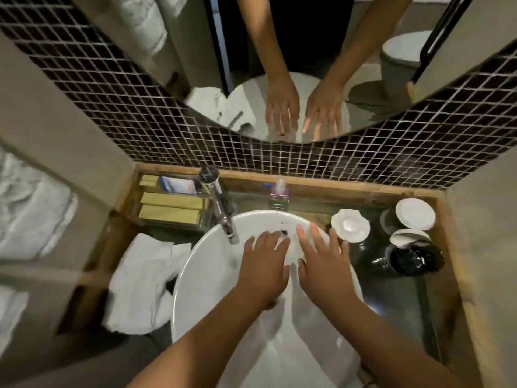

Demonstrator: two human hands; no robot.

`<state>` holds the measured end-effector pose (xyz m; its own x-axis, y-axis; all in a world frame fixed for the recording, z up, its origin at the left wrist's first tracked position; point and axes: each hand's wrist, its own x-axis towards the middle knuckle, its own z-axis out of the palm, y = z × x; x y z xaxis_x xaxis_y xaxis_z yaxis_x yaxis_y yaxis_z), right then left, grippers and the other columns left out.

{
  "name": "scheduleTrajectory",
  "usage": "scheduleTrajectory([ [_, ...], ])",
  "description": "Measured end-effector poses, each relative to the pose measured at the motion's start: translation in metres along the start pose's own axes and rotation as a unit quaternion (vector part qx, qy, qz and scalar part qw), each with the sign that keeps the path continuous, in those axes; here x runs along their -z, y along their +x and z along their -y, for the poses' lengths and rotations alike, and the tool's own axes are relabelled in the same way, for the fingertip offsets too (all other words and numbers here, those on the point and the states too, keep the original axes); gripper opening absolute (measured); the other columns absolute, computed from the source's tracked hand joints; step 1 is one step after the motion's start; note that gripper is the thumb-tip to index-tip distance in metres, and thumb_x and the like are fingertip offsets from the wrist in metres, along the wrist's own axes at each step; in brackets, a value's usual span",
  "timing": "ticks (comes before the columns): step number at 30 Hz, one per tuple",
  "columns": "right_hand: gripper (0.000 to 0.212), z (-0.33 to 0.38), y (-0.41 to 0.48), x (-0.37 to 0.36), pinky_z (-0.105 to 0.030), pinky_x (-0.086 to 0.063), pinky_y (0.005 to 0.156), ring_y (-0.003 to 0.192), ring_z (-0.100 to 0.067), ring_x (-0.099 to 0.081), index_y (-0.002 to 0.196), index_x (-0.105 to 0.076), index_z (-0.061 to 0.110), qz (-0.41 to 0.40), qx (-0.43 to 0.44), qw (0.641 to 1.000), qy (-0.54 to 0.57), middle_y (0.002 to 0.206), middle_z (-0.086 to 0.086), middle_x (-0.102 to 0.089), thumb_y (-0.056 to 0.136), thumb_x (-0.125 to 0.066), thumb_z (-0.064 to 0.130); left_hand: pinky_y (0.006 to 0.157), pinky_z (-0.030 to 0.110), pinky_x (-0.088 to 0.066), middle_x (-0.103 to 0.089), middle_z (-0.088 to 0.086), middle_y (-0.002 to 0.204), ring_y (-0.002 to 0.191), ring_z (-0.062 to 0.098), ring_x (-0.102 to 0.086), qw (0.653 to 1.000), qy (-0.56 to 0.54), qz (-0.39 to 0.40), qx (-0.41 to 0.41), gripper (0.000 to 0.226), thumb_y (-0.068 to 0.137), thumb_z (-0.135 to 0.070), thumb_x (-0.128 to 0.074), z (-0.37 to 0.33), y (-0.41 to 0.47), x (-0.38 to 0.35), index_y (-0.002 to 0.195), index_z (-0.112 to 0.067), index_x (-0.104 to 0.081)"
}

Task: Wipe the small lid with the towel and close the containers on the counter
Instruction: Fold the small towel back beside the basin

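My left hand (263, 264) and my right hand (321, 261) hover side by side over the white basin (201, 281), palms down, fingers spread, holding nothing. A crumpled white towel (142, 281) lies on the counter to the left of the basin. To the right of the basin, a white dish with a small round lid in it (351, 225) sits on the dark counter. Farther right stands a dark container topped by a white lid (415, 214). In front of it a dark container (414, 259) has a white lid (409, 237) tilted against its rim.
A chrome tap (221, 208) rises at the basin's back left. A tray of yellow boxes and packets (170, 200) fills the back left corner. A small bottle (279, 191) stands behind the basin. A mosaic wall and round mirror (279, 65) are behind, and a wooden edge frames the counter.
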<state>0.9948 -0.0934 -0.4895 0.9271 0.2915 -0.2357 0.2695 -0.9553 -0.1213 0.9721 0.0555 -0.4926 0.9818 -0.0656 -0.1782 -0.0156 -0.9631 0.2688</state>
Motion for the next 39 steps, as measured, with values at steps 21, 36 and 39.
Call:
scheduleTrajectory([
  [21,0.047,0.309,0.058,-0.069,-0.056,-0.021,0.121,0.132,-0.032,-0.051,0.140,-0.050,0.037,0.075,0.229,0.970,0.037,0.132,-0.004,-0.064,0.097,-0.048,0.057,0.084,0.038,-0.050,-0.056,0.004,0.123,0.103,0.023,-0.056,0.957,0.002,-0.044,0.287,0.077,0.074,-0.063,-0.070,0.217,-0.178,-0.014,0.136,-0.031,-0.038],
  [36,0.043,0.336,0.059,-0.052,-0.049,-0.045,0.099,0.106,-0.030,-0.061,0.130,-0.066,0.033,-0.030,0.302,0.952,0.038,0.114,-0.005,-0.068,0.088,-0.074,0.029,0.082,0.035,-0.050,-0.068,0.005,0.112,0.095,0.022,-0.064,0.942,0.008,-0.168,0.292,0.038,0.090,-0.041,-0.043,0.241,-0.183,0.012,0.121,-0.026,-0.060],
  [39,0.038,0.325,0.056,-0.061,-0.053,-0.034,0.112,0.117,-0.031,-0.054,0.132,-0.064,0.031,-0.024,0.291,0.956,-0.005,0.129,-0.007,-0.062,0.094,-0.065,0.026,0.094,0.041,-0.044,-0.063,0.006,0.126,0.109,0.024,-0.058,0.950,0.023,-0.060,0.305,0.048,0.094,-0.049,-0.025,0.226,-0.189,-0.001,0.114,-0.026,-0.063],
])
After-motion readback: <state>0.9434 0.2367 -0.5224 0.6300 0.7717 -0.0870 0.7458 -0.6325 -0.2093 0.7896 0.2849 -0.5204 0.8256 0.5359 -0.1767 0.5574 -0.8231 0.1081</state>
